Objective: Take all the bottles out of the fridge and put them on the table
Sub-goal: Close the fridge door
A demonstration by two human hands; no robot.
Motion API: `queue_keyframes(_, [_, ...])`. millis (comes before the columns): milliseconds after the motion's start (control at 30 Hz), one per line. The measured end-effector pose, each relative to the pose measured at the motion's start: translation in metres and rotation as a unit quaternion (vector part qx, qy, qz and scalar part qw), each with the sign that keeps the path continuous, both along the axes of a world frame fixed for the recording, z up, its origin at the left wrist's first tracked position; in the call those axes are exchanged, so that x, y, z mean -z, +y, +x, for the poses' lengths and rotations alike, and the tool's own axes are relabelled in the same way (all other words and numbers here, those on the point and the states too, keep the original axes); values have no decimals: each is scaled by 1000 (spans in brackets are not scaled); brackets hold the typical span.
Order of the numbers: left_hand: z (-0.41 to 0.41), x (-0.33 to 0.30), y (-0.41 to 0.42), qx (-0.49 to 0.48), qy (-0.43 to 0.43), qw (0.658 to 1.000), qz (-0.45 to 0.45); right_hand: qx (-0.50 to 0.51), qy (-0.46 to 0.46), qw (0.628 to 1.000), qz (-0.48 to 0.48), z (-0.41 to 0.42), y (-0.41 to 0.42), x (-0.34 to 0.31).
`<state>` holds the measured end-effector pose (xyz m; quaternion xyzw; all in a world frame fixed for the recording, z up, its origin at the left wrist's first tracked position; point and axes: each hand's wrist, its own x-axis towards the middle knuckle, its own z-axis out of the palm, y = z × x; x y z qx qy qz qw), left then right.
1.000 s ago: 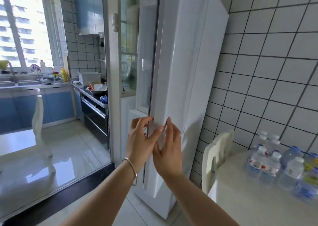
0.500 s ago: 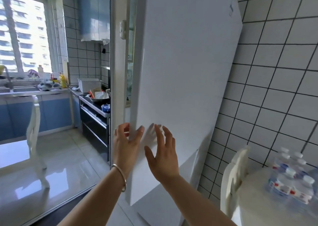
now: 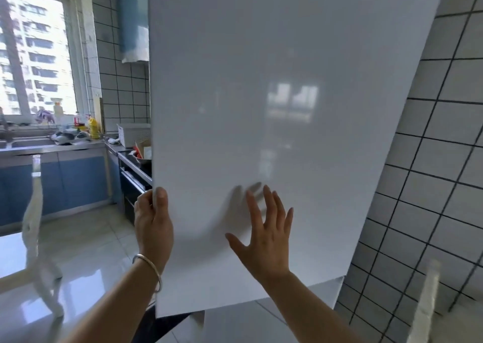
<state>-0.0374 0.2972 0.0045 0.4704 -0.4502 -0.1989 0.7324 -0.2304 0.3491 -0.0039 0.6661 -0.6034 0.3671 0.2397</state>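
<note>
The glossy white fridge door [image 3: 274, 120] fills the middle of the view, its flat front facing the camera and carrying a faint reflection of a window. No bottles can be seen here; the fridge's inside is hidden behind the door. The left hand [image 3: 153, 227] grips the door's left edge low down, thumb on the front face and the fingers [image 3: 144, 203] curled round behind the edge; a thin silver bangle [image 3: 149, 267] circles that wrist. The right hand [image 3: 266, 240] is held up before the lower part of the door, fingers straight and spread wide, holding nothing; whether the fingertips touch the surface cannot be told, though its shadow falls on the door just above. Below the door's bottom edge a second white panel [image 3: 324, 293] of the fridge shows. To the right stands a wall of white square tiles with dark grout [image 3: 431, 159]. To the left lie a shiny pale tiled floor [image 3: 86, 259], blue lower cabinets [image 3: 70, 183] under a cluttered table with a steel sink [image 3: 28, 142], a white slatted basket [image 3: 133, 133], and a bright window [image 3: 36, 52] looking out on apartment blocks.
</note>
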Motion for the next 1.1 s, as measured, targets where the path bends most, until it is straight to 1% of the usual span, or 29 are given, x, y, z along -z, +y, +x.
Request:
queue_keyframes(100, [1, -8, -43, 1, -1, 1000, 6, 21, 16, 999, -23, -8, -43, -7])
queue_keyframes(433, [-10, -7, -182, 88, 19, 996, 19, 119, 93, 986, -77, -12, -143, 10])
queue_keyframes(633, [-32, -3, -266, 130, -20, 991, 38, 193, 105, 973, -76, -17, -194, 14])
queue_keyframes(767, [-51, -9, -308, 179, -47, 982, 30, 262, 110, 957, -59, -21, -225, 13])
queue_keyframes(867, [-65, -7, -338, 232, -46, 971, 37, 298, 119, 945, -64, -27, -244, 15])
queue_keyframes(967, [-80, -4, -366, 283, -26, 959, 20, 323, 125, 935, -75, -33, -260, 16])
queue_keyframes(1100, [-100, -3, -398, 313, -5, 950, 19, 355, 115, 925, -78, -38, -280, 15])
